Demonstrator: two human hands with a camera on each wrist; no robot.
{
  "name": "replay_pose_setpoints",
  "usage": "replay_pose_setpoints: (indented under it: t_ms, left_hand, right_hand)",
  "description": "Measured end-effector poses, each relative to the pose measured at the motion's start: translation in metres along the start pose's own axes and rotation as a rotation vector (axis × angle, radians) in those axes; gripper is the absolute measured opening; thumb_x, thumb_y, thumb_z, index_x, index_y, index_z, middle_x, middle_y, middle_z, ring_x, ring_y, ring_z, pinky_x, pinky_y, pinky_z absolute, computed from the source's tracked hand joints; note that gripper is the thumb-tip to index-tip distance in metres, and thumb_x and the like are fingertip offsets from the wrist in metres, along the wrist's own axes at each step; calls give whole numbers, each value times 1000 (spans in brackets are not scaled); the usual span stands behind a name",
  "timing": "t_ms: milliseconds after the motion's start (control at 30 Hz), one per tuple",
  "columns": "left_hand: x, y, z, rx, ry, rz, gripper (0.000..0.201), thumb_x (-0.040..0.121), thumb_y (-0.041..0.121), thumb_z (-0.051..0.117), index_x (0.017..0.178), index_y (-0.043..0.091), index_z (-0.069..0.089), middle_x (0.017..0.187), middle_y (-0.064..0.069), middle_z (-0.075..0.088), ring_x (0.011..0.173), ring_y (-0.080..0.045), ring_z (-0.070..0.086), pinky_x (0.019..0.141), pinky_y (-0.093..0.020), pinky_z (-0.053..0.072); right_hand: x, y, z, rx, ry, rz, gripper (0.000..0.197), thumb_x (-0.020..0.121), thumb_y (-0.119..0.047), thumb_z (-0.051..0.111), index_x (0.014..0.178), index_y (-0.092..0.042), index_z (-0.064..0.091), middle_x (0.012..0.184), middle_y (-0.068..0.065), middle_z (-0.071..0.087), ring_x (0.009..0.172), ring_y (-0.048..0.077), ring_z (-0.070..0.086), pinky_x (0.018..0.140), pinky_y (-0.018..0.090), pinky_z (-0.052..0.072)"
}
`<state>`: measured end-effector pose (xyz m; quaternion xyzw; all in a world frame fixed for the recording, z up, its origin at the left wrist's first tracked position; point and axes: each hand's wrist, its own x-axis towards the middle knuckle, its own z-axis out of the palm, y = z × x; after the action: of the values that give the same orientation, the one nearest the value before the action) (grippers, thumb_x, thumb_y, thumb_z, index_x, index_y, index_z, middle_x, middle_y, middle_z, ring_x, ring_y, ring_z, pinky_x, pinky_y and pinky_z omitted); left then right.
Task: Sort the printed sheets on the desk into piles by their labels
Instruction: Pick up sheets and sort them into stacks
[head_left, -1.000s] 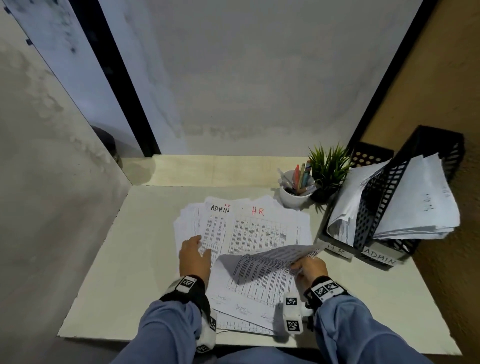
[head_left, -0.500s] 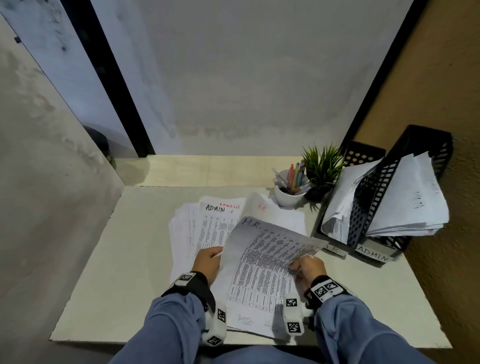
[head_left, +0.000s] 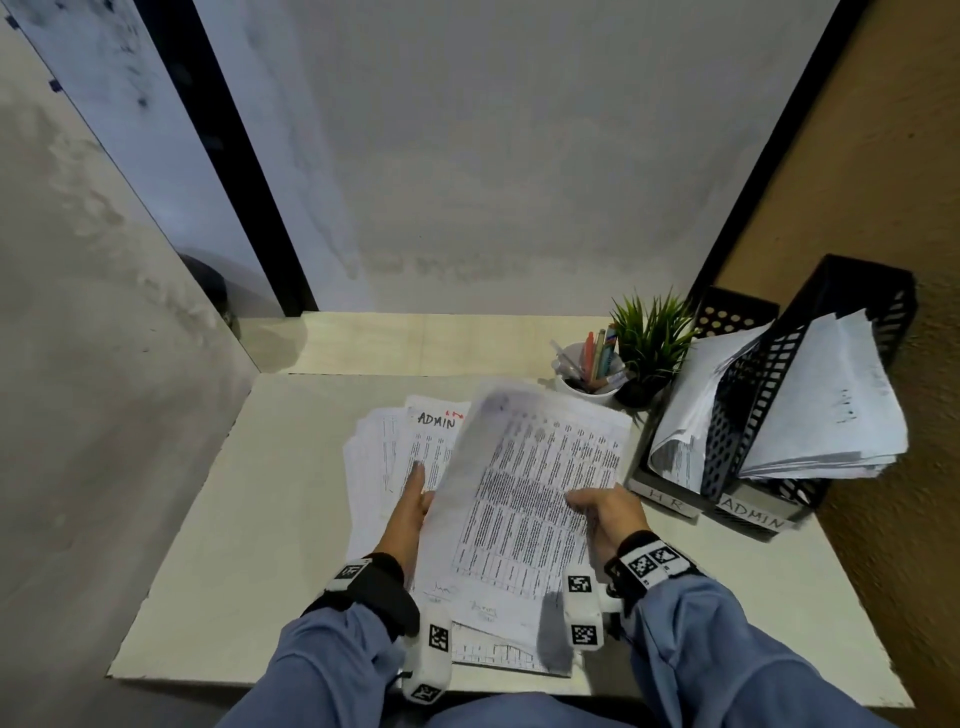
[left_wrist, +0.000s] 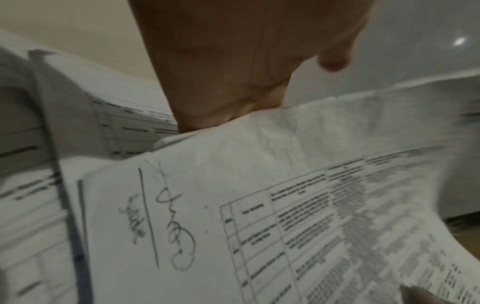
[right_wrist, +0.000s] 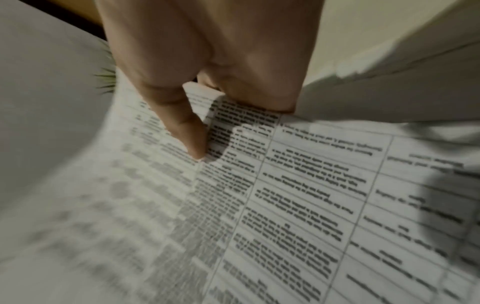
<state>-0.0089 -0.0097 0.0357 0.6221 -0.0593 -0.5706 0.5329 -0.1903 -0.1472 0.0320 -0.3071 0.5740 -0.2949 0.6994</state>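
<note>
We hold one printed sheet (head_left: 524, 499) lifted above the loose stack (head_left: 384, 467) on the desk (head_left: 208, 519). The right hand (head_left: 605, 512) pinches its right edge, thumb on top, while the left hand (head_left: 410, 506) meets the opposite edge, forefinger extended; we cannot tell whether it pinches. The sheet's label is blurred. Left of the grip lies a page marked ADMIN (head_left: 436, 420); to the right stand the trays (head_left: 753, 512) labelled HR and ADMIN. We judge it best to read the heading first, then carry the sheet flat.
</note>
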Motion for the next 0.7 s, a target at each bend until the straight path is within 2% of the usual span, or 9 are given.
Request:
replay_pose_setpoints:
  t_ms: [67, 100, 167, 267, 333, 400, 500, 600, 700]
  left_hand:
    - [-8, 11, 11, 71, 28, 84, 51, 95, 48, 45, 129, 11, 55, 125, -3, 59, 126, -29, 50, 105, -39, 40]
    - [-9, 17, 15, 115, 74, 184, 41, 94, 32, 54, 128, 8, 54, 121, 0, 58, 128, -31, 48, 100, -33, 44]
    - [-7, 26, 19, 183, 142, 374, 19, 86, 4, 64, 105, 8, 64, 101, -2, 69, 110, -35, 61, 75, -24, 54]
    - [-10, 46, 27, 273, 230, 565, 23, 83, -2, 63, 100, 14, 59, 88, 4, 66, 84, -19, 64, 62, -13, 50]
    - [-10, 54, 30, 271, 266, 625, 27, 84, 3, 64, 107, 14, 54, 92, 3, 64, 84, -14, 62, 67, -17, 50]
    - [-9, 53, 30, 298, 274, 632, 29, 85, 8, 65, 111, 14, 53, 100, -2, 65, 90, -17, 62, 78, -28, 51]
    - [-2, 29, 23, 403, 282, 524, 25, 87, 10, 62, 111, 14, 55, 106, -6, 65, 93, -21, 62, 84, -34, 51]
    - [-2, -4, 18, 376, 272, 379, 20, 89, 8, 59, 109, 9, 57, 99, -4, 67, 83, -15, 61, 64, -16, 50]
    - [-5, -13, 16, 331, 279, 349, 13, 88, 2, 59, 101, 3, 61, 88, -4, 67, 79, -19, 62, 50, -6, 44]
  right_hand:
    - [-4, -12, 6, -55, -48, -63, 22, 77, 19, 54, 98, 13, 59, 77, 16, 65, 65, 26, 62, 49, 21, 53]
    - [-5, -18, 9, -76, -66, -112, 23, 78, 16, 57, 101, 11, 60, 86, 17, 67, 74, 29, 64, 61, 27, 56]
    - [-11, -31, 17, -127, -94, -235, 22, 79, 10, 61, 97, -1, 66, 97, 15, 70, 88, 32, 67, 83, 39, 55]
    - [-28, -53, 27, -185, -171, -428, 21, 81, 5, 63, 88, -15, 65, 94, 3, 71, 88, 19, 68, 80, 30, 54]
    - [-40, -63, 31, -183, -206, -508, 21, 82, 4, 63, 87, -16, 64, 88, -5, 70, 81, 5, 69, 71, 17, 54]
    - [-46, -62, 30, -187, -203, -551, 24, 82, 7, 61, 85, -16, 64, 84, -7, 69, 76, -2, 67, 66, 11, 53]
    - [-43, -37, 25, -278, -157, -443, 18, 84, 6, 58, 86, -12, 63, 81, -3, 66, 75, 6, 64, 61, 16, 51]
    - [-30, -2, 16, -412, -77, -252, 3, 83, 1, 60, 80, 1, 60, 78, 10, 61, 71, 22, 60, 63, 24, 46]
    - [-27, -4, 14, -420, -37, -220, 13, 82, 4, 59, 91, 13, 61, 88, 16, 63, 82, 27, 62, 78, 37, 52]
